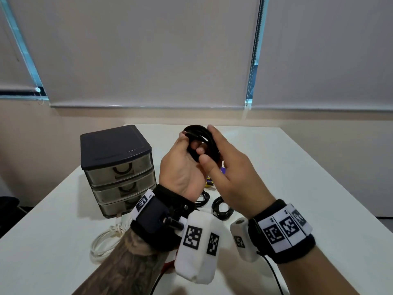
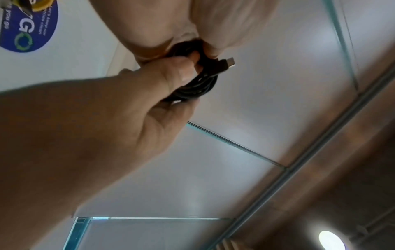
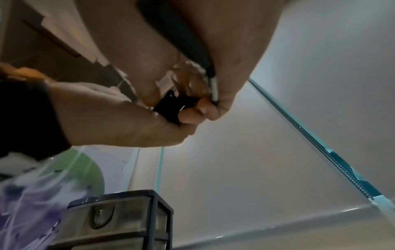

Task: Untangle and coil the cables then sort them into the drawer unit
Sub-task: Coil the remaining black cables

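drawer unit (image 1: 119, 169) left on table (image 1: 297, 167) | held coil (image 1: 202, 143) above table, right of unit

Purple packet (image 1: 214, 175) mostly hidden behind both hands; print unreadable. White cable (image 1: 102, 241) partly under left forearm

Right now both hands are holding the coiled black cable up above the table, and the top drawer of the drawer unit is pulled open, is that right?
Not quite. The left hand and right hand do hold the coiled black cable above the table, but the top drawer of the drawer unit is closed, as are the two below. The head view shows it.
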Demonstrator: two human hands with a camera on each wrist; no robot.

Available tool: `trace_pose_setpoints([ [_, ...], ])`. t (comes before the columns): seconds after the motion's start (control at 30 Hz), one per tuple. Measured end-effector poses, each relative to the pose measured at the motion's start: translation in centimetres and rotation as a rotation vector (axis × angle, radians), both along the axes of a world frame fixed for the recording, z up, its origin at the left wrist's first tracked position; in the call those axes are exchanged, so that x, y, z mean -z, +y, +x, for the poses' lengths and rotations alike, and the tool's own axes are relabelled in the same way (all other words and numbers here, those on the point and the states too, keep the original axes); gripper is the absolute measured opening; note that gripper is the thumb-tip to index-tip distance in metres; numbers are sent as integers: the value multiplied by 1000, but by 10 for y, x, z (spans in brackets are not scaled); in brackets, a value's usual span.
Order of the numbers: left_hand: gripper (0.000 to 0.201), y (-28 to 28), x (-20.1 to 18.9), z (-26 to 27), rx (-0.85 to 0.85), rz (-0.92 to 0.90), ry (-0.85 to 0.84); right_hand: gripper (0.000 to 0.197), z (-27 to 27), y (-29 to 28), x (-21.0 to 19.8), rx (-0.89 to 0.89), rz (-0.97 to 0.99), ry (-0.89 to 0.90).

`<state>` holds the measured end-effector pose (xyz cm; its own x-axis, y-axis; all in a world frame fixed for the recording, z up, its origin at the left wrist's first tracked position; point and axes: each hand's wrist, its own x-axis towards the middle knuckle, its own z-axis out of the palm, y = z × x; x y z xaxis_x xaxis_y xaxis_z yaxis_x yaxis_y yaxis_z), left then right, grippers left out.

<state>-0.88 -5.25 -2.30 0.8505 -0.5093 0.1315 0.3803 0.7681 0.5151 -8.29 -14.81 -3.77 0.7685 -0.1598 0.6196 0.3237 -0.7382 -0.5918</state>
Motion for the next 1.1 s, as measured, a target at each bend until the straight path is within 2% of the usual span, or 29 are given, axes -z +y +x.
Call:
trace_pose_setpoints([
  [0.1,25,1,0,-1,-8,51,-113,49,-1,-9,-2,22,6,11],
  [0.23,28,11,2,12,-28,403,-406,45,-5,-22,-4,67,53,-8],
  [0.33,36,20,1,22,55,430,-433,41,-4,-24,-4,65,54,25],
  [0.4,42,24,2,25,91,494,-523,38,-4,-24,-3,24,22,73],
  [0.53,27,24,11,29,-11,729,-771,38,-4,-25,-1,-56,21,201],
  [0.67,17,22,15,33,-81,675,-733,29,1,-28,3,-65,190,159],
  [0.73,17,23,13,36,-159,641,-715,27,2,-37,2,-31,245,236],
  [0.83,17,28,10,42,-198,591,-693,26,-6,-52,-3,-76,175,430],
  [0.9,14,27,11,41,-187,568,-692,18,-9,-54,-5,-104,152,474],
  [1.0,11,21,11,34,-129,530,-652,14,-3,-55,1,-6,286,270],
  [1.1,16,15,13,26,-61,521,-643,11,1,-56,0,4,630,69],
])
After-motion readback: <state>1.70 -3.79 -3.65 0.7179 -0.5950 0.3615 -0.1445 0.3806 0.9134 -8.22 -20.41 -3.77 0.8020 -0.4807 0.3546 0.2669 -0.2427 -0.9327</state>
